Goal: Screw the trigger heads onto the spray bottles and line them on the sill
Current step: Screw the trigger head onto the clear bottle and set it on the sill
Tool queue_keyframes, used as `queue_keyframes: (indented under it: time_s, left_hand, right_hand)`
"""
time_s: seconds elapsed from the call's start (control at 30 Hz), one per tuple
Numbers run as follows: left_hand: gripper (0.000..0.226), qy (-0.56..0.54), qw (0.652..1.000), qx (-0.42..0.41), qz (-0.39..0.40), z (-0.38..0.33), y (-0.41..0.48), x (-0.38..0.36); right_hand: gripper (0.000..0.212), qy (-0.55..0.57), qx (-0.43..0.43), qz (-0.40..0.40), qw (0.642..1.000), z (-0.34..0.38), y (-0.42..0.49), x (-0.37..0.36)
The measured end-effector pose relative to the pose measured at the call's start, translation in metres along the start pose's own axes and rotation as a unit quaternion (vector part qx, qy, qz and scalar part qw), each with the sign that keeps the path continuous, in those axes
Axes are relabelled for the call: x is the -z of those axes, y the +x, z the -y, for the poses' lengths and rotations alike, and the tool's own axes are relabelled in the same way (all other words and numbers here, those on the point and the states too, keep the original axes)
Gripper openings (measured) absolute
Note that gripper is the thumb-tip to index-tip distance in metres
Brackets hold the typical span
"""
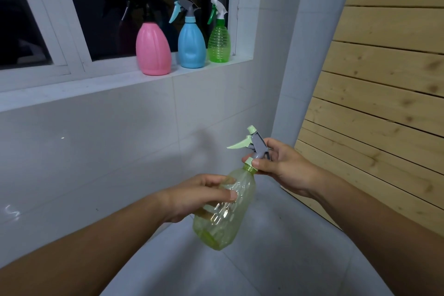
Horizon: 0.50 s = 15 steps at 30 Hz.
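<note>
- Three spray bottles are carried upright on the white sill (pixel 115 80).
- Pink bottle (pixel 153 49), blue bottle (pixel 191 45) and green bottle (pixel 219 43) are ranged side by side.

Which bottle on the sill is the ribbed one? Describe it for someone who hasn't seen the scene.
Find the white window sill, where three bottles stand in a row. Go to the right end, nearest the frame: the green bottle. It is the only see-through, ringed one, smaller than the pink and blue bottles.

Head camera looks forward-down, near the hands, facing the sill (pixel 120 84).
</note>
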State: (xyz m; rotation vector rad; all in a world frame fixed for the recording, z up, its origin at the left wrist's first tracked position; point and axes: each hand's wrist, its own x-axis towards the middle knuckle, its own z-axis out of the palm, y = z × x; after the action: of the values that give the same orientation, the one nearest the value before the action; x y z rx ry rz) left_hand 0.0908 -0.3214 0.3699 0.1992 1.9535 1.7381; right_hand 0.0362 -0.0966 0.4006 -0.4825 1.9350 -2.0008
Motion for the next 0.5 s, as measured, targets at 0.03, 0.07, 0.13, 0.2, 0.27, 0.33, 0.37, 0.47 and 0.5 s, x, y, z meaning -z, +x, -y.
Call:
queue_keyframes:
  time_s: [0.03, 0.07, 0.13, 0.2, 0.27, 0.33, 0.37, 0.47, 0.5]
  left_hand:
    - [0.050, -0.001, 1.000, 0.001, 0.002, 0.0001, -0.0003, 0.0005]
    - [0.050, -0.001, 1.000, 0.002, 0.003, 0.0002, -0.0008, 0.0010]
    - [0.051, -0.004, 1.000, 0.003, 0.003, 0.0008, -0.0012, 0.0010]
    - [0.048, -0.014, 1.000, 0.003, 0.005, 0.0008, -0.0014, 0.0012]
    - [0.040, -0.024, 1.000, 0.002, 0.013, -0.0002, -0.0018, 0.0008]
    - [0.039, -0.022, 1.000, 0.003, 0.012, -0.0013, -0.0020, -0.0003]
    - [0.042, -0.017, 1.000, 0.003, 0.009, -0.0014, -0.0019, -0.0008]
    - [0.049, 0.000, 1.000, 0.001, 0.003, -0.0008, -0.0010, -0.0020]
    - [0.048, 0.005, 1.000, 0.000, 0.003, -0.0009, -0.0008, -0.0023]
  right_hand:
    - [0.034, 0.003, -0.005, 0.013, 1.000, 0.0010, -0.0006, 0.0011]
    - [0.034, 0.006, -0.008, 0.024, 1.000, 0.0018, -0.0011, 0.0021]
    - [0.035, 0.006, -0.011, 0.041, 0.999, 0.0023, -0.0015, 0.0037]
    - [0.035, 0.016, -0.012, 0.048, 0.999, 0.0020, -0.0006, 0.0040]
    - [0.036, 0.033, -0.012, 0.049, 0.998, 0.0020, 0.0006, 0.0043]
    - [0.035, 0.030, -0.009, 0.049, 0.998, 0.0022, 0.0014, 0.0056]
    - [0.035, 0.023, -0.009, 0.046, 0.999, 0.0020, 0.0014, 0.0058]
    - [0.030, -0.031, -0.008, 0.017, 0.999, -0.0018, 0.0018, 0.0028]
    - [0.027, -0.061, -0.009, 0.000, 0.998, -0.0036, 0.0020, 0.0003]
